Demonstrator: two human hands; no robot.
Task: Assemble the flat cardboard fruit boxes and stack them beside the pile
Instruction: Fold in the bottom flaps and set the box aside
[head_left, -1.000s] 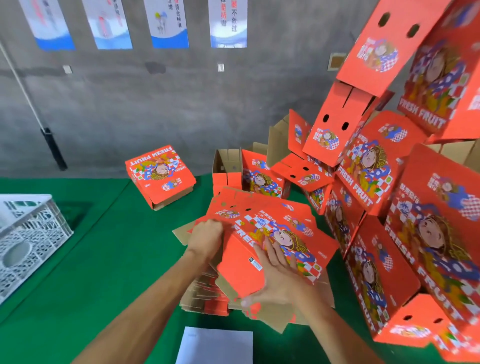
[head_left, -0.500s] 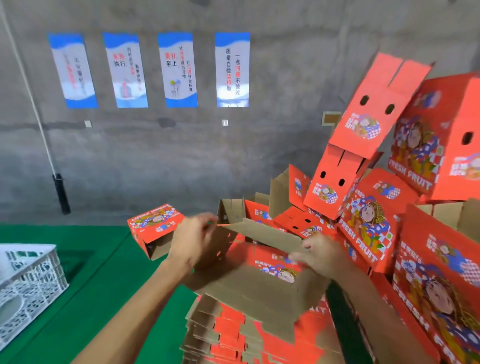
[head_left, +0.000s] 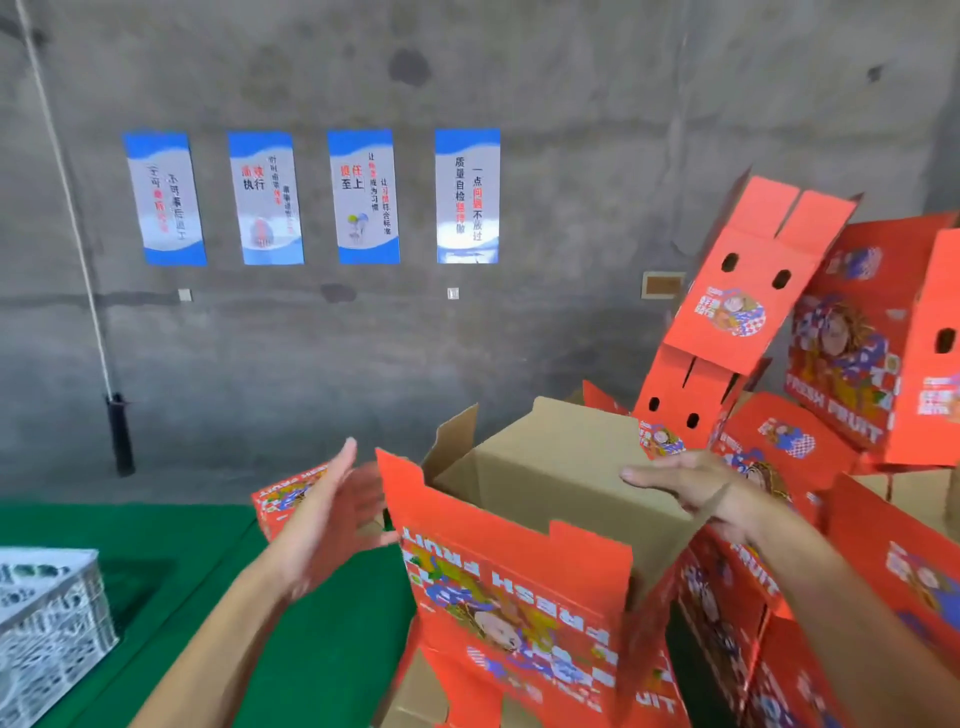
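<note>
Even, diffuse daylight-like light, moderately bright; source not visible, perhaps overhead. Shadows soft, faint under crate on green mat. No glare. Motion blur on hands, near box print; right boxes smeared. Wide-angle bending at edges: rope curved left. Wall posters fairly sharp.

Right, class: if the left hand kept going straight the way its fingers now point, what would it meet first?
Probably the raised orange side flap of the opened orange cardboard fruit box. The left hand is open, fingers pointing up and to the right, with that flap just beyond them; depth is unclear.
</note>
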